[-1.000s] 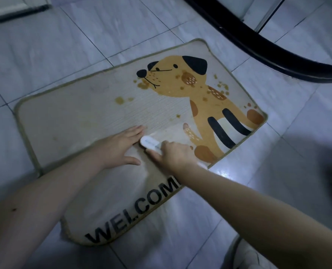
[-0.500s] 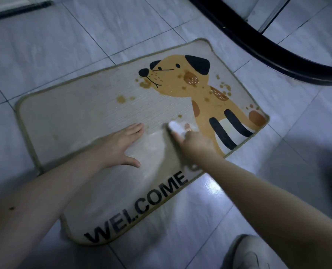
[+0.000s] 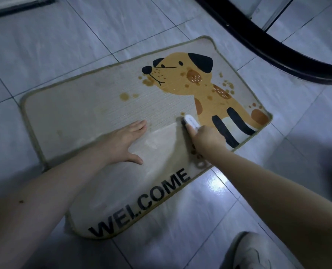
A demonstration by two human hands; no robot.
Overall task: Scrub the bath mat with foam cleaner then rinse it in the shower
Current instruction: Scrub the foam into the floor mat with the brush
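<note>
A beige bath mat (image 3: 79,113) with an orange dog picture and the word WELCOME lies on the tiled floor. My left hand (image 3: 122,141) presses flat on the mat's middle, fingers straight. My right hand (image 3: 206,138) grips a small white scrub brush (image 3: 190,122) and holds it against the mat just left of the dog's front legs. A darker, wet-looking patch spreads on the mat between and below my hands. Brown spots dot the mat near the dog's snout and back.
A curved black rail (image 3: 267,49) crosses the floor at the upper right. A white shoe (image 3: 252,251) shows at the bottom right. Grey floor tiles (image 3: 74,35) surround the mat, with a bright reflection beside the mat's near edge.
My right hand has pushed the brush away from me and to the right, from beside my left fingertips toward the dog's legs. My left hand has stayed pressed on the mat.
</note>
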